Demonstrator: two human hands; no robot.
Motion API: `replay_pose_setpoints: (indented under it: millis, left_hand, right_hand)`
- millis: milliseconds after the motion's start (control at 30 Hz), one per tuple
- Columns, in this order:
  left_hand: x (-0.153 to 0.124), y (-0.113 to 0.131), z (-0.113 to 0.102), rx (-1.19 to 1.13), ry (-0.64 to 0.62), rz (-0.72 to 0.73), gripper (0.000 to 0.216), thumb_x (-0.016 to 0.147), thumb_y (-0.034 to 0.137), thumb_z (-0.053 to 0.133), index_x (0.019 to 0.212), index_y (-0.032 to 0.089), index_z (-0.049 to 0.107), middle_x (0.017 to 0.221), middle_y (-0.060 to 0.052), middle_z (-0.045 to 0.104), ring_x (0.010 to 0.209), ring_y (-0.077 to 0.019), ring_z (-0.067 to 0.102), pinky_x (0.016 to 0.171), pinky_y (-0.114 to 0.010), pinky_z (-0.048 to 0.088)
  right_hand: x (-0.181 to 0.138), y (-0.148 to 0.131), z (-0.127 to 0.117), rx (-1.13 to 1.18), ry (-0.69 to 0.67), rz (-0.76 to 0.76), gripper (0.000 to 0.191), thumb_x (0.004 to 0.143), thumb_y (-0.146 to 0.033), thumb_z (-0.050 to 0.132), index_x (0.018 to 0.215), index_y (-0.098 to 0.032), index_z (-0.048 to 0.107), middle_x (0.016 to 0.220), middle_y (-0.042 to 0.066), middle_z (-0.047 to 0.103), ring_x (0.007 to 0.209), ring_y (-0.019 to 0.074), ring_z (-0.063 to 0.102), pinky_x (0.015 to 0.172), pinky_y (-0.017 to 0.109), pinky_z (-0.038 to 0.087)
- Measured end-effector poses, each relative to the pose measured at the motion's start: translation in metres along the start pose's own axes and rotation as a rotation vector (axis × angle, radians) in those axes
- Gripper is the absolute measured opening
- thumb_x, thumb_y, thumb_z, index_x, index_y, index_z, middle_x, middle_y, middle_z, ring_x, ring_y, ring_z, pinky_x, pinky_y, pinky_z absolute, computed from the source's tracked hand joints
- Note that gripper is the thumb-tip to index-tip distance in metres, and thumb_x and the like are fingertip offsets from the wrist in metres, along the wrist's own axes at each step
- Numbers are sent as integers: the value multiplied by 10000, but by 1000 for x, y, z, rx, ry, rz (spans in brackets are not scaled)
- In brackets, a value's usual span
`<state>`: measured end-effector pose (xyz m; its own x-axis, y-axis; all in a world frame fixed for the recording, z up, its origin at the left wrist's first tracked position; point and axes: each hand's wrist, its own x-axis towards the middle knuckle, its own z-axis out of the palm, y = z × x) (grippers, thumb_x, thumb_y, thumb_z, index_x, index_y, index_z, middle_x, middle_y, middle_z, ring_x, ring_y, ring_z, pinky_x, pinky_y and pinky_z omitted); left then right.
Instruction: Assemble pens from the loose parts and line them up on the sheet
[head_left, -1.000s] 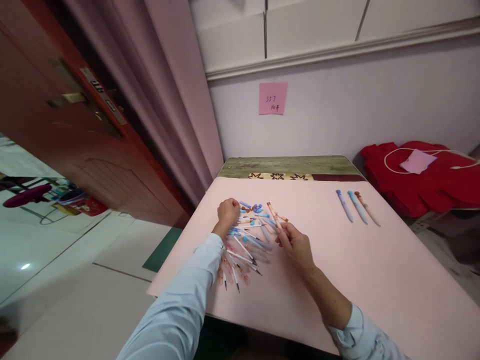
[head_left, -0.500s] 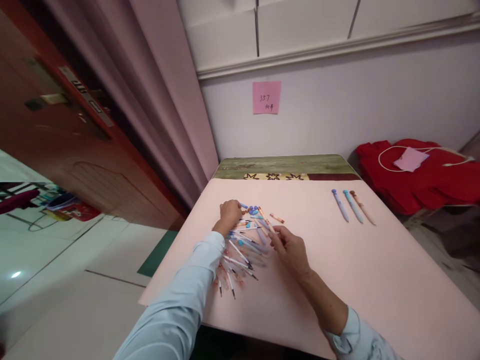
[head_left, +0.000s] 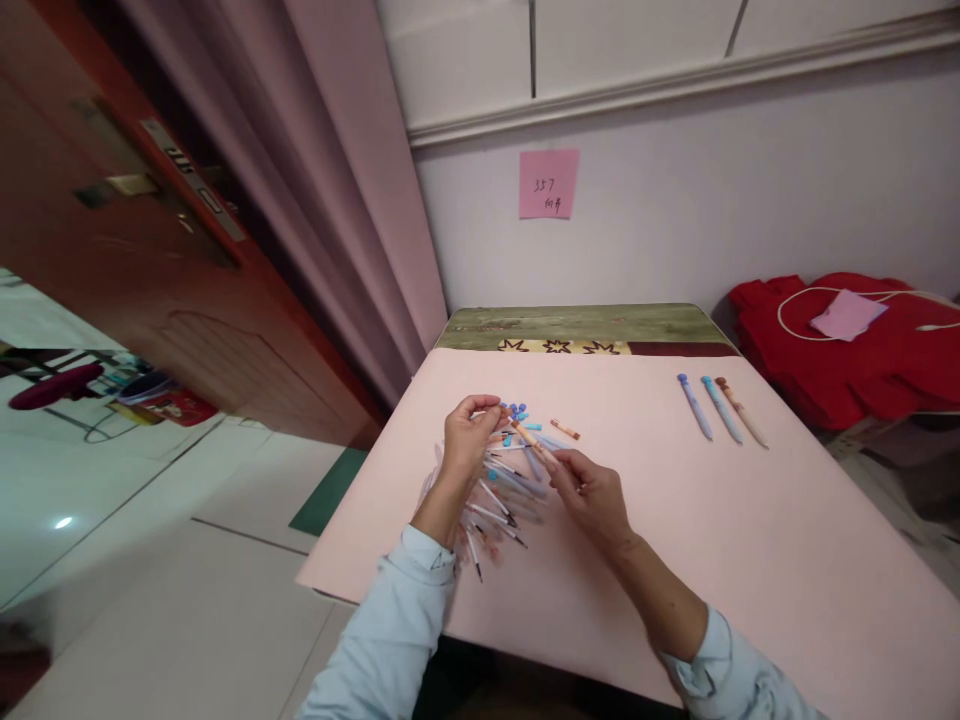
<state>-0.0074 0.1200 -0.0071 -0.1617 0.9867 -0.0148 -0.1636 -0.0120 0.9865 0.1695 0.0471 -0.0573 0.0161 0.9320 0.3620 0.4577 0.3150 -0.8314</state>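
My right hand grips an orange-brown pen barrel by its lower part, tilted up toward the left. My left hand is closed at the barrel's upper end, pinching a small brown pen topper. Whether topper and barrel touch is too small to tell. Below and between the hands lies a pile of loose pen parts: white refills with dark tips, clear and bluish barrels, and blue toppers. A short orange-brown pen piece rests just right of the pile.
Three whole pens, blue, turquoise and brown, lie side by side at the table's right. A pink cover spreads over the table. Red cloth with a white cable is beyond its right edge; a wooden door stands left.
My left hand has lifted from the pile's far left side and come right, bringing a brown topper to the barrel's end. My right hand still holds the barrel. The view has shifted slightly.
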Motion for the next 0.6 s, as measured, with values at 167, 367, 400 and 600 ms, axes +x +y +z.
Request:
replay_pose_setpoints:
  millis: [167, 367, 400, 600]
  left_hand:
    - [-13, 13, 2, -77, -17, 2, 376, 627, 325, 802, 931, 147, 670, 871, -90, 741, 828, -219, 716, 652, -286, 561]
    - [-16, 15, 4, -56, -17, 18, 336, 635, 295, 786, 920, 152, 679, 868, -82, 740, 806, -207, 706, 597, -262, 546]
    - [-16, 14, 4, -54, -21, 23, 331, 632, 290, 786, 913, 151, 680, 861, -80, 740, 802, -206, 705, 609, -268, 550]
    - [-16, 9, 3, -51, -27, 31, 331, 628, 290, 793, 907, 154, 682, 858, -78, 741, 809, -214, 707, 683, -320, 571]
  right_hand:
    - [-1, 3, 0, 3, 23, -2, 267, 912, -402, 558, 982, -199, 718, 636, -5, 677, 547, 116, 602, 543, 193, 433]
    - [-2, 2, 0, -12, 29, -16, 260, 910, -404, 563, 964, -204, 721, 626, -10, 670, 540, 114, 601, 552, 193, 441]
    - [-3, 2, 0, -10, 33, -18, 263, 911, -406, 564, 967, -205, 722, 628, -10, 671, 545, 115, 606, 561, 193, 446]
    - [-3, 4, 0, -8, 20, -21, 275, 910, -422, 564, 979, -210, 725, 612, -13, 671, 541, 120, 611, 556, 196, 450]
